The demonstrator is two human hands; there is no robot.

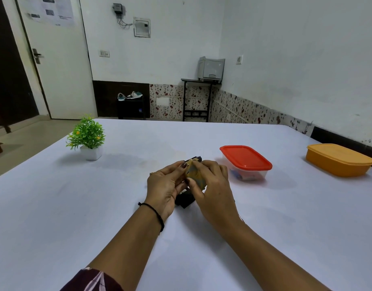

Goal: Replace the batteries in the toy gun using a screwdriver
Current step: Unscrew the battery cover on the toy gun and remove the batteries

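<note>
Both the left hand (166, 185) and right hand (212, 183) clasp the toy gun (194, 175) just over the middle of the table (55, 206), seemingly to find its battery cover; no screwdriver shows, so fetching one looks the next need.

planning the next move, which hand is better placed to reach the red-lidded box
Likely the right hand: it holds the toy gun nearest the red-lidded box; the left hand is farther off.
</note>
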